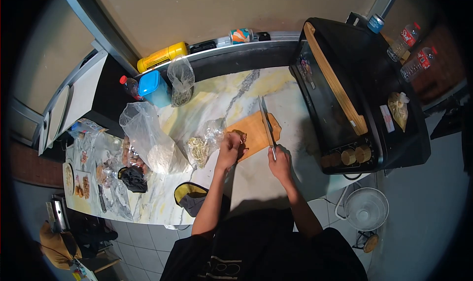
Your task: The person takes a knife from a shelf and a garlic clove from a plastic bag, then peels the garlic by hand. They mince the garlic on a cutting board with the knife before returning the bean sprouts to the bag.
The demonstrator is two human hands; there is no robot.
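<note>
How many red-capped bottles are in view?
3: one clear bottle and another by the black countertop oven, a third bottle beside the blue-lidded container; others may be hidden.

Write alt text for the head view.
A person's right hand holds a knife over a tan cutting board while the left hand is at brown pieces on its left side. Plastic bags stand on the marbled table to the left; a black oven stands right.

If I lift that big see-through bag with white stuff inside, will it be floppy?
The clear plastic bag would probably flop at the top, where it's thin and wrinkled. The bottom might feel heavier and sag, since the white stuff bulges there.
</note>
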